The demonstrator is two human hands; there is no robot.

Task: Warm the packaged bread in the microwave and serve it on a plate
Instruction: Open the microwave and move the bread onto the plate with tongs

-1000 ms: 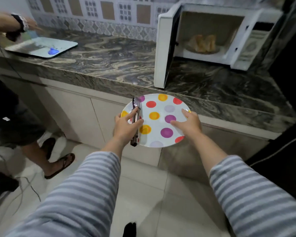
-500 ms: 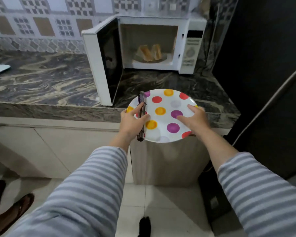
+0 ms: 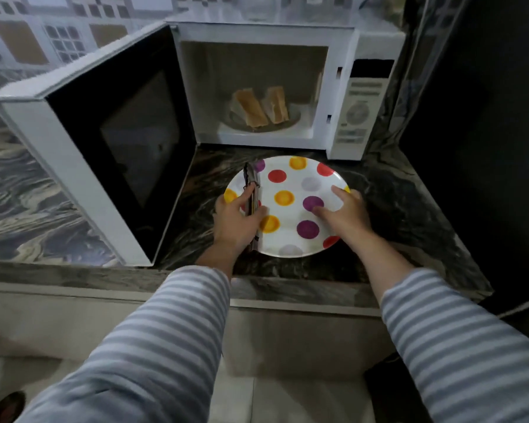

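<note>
Both hands on the spotted plate [image 3: 290,209] by the open microwave [image 3: 287,87]: left hand [image 3: 237,221] clamps tongs [image 3: 252,190] against its rim, right hand [image 3: 345,213] grips the other edge, bread [image 3: 261,106] inside.

Single head view, angled steeply down, close over counter [image 3: 409,209], facing microwave [image 3: 361,117]
</note>
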